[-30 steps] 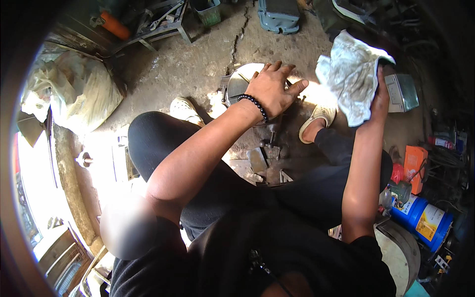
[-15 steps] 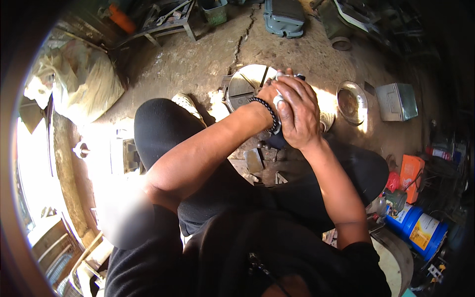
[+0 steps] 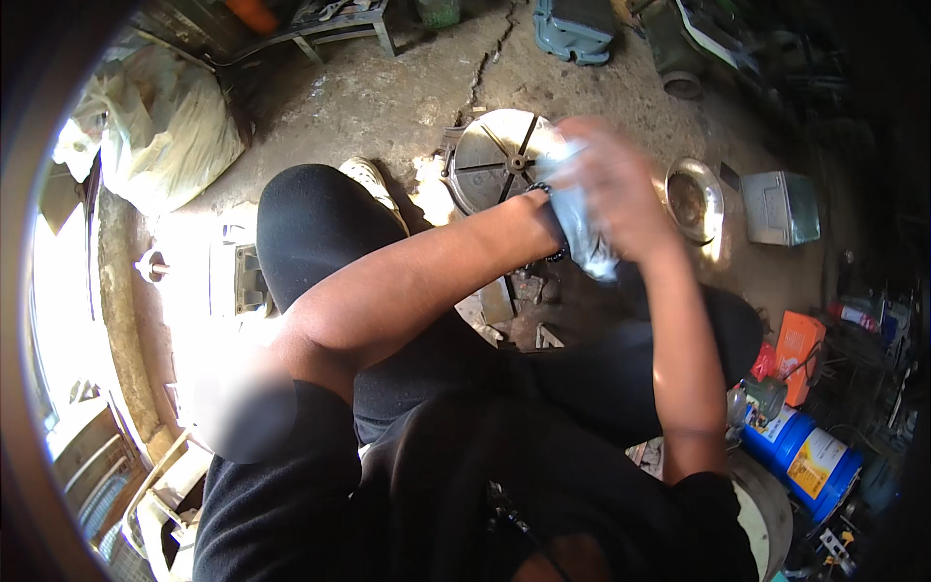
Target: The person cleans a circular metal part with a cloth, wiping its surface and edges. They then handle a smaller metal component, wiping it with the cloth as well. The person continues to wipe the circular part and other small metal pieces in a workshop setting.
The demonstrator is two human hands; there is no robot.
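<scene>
A pale blue-white cloth (image 3: 585, 233) hangs between my two hands, over the left wrist and beneath the right palm. My right hand (image 3: 628, 194) grips it from the right side, its fingers smeared by motion. Mostly covered by the cloth and the right hand, my left hand (image 3: 561, 177) shows little past a black beaded bracelet (image 3: 555, 255); its fingers cannot be made out. Just beyond the hands, a round slotted metal rotary table (image 3: 480, 184) rests low on the floor between my feet.
A shiny metal bowl (image 3: 693, 199) and a grey metal box (image 3: 771, 209) stand on the right. Blue bucket (image 3: 810, 466) and orange case (image 3: 799, 354) lie lower right. A large plastic sack (image 3: 175, 136) sits at left, a grey-green casing (image 3: 574, 29) at the far side.
My right hand has slid off the back of the left hand, rightward and blurred. More of the cloth now shows, and more of the rotary table is uncovered.
</scene>
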